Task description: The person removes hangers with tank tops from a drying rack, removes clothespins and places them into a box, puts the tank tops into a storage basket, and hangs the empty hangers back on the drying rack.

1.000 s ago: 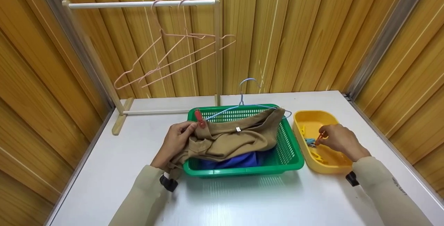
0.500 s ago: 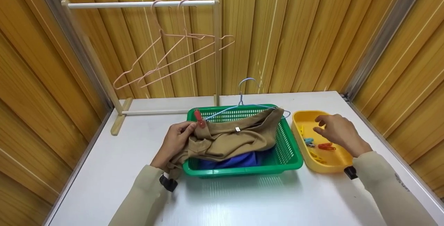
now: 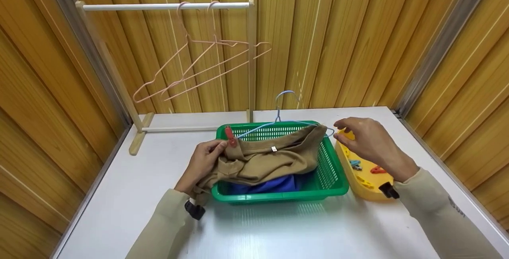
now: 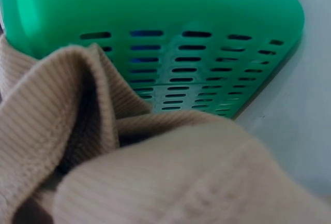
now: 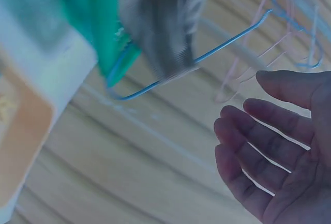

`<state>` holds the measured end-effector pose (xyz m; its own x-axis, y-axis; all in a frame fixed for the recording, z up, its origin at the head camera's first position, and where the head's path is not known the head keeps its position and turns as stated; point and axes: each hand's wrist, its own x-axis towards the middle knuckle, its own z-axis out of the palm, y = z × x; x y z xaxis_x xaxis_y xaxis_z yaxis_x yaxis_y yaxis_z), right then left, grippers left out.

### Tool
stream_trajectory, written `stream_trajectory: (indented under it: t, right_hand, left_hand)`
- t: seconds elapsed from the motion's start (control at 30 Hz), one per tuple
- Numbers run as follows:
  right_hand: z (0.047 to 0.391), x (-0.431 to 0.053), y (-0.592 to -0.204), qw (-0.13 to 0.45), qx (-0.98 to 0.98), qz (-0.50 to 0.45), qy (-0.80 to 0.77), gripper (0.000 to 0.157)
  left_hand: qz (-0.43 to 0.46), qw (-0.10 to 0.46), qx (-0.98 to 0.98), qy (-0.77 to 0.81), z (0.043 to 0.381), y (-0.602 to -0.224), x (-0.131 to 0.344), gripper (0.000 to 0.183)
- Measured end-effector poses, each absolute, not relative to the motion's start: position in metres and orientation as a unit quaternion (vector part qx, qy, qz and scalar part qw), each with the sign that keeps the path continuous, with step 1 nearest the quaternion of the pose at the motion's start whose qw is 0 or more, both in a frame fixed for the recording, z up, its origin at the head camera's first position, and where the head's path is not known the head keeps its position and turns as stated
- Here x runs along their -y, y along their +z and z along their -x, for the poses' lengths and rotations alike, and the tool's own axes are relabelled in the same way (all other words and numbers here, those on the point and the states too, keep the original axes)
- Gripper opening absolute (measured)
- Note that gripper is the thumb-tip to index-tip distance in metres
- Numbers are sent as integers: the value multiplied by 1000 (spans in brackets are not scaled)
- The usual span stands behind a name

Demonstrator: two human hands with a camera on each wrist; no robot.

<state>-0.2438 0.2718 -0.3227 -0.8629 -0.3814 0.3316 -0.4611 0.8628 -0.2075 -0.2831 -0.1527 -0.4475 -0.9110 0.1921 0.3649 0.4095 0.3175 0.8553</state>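
Note:
Brown pants (image 3: pixel 274 163) with a white tag at the waistband lie across the green basket (image 3: pixel 278 196), over blue cloth (image 3: pixel 266 184). My left hand (image 3: pixel 202 163) pinches the waistband's left corner, just beside a red clothespin (image 3: pixel 230 136) clipped there. Behind the waistband stands a blue hanger (image 3: pixel 277 111), its hook upward. My right hand (image 3: pixel 370 141), holding nothing, hovers over the yellow tray (image 3: pixel 358 189), fingertips near the hanger's right end. The right wrist view shows this hand (image 5: pixel 279 151) with fingers spread apart. Ribbed tan fabric (image 4: pixel 181 177) fills the left wrist view's foreground.
Inside the tray lie a red clothespin (image 3: pixel 377 170), a blue one (image 3: pixel 354 164) and yellow ones (image 3: pixel 364 181). Two pink hangers (image 3: pixel 183 78) hang from the white rod (image 3: pixel 159 6) of a wooden rack at the back left. Wood-patterned walls enclose the white table (image 3: pixel 270 235).
My right hand released a red clothespin into the tray, then rose and moved left toward the hanger's right end. My left hand has kept its hold on the pants.

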Motion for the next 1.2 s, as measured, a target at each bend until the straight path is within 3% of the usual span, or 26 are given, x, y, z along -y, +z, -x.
stream_trajectory:
  t: [0.3, 0.57, 1.2]
  right_hand:
    - [236, -203, -304, 171, 905, -348, 176, 18]
    - [249, -144, -298, 192, 877, -401, 184, 19]
    - [285, -39, -328, 69, 916, -366, 153, 50]
  left_hand:
    - [165, 88, 813, -552, 272, -434, 148, 23]
    - [161, 92, 810, -557, 259, -418, 146, 20]
    - [175, 78, 819, -541, 260, -414, 147, 24]
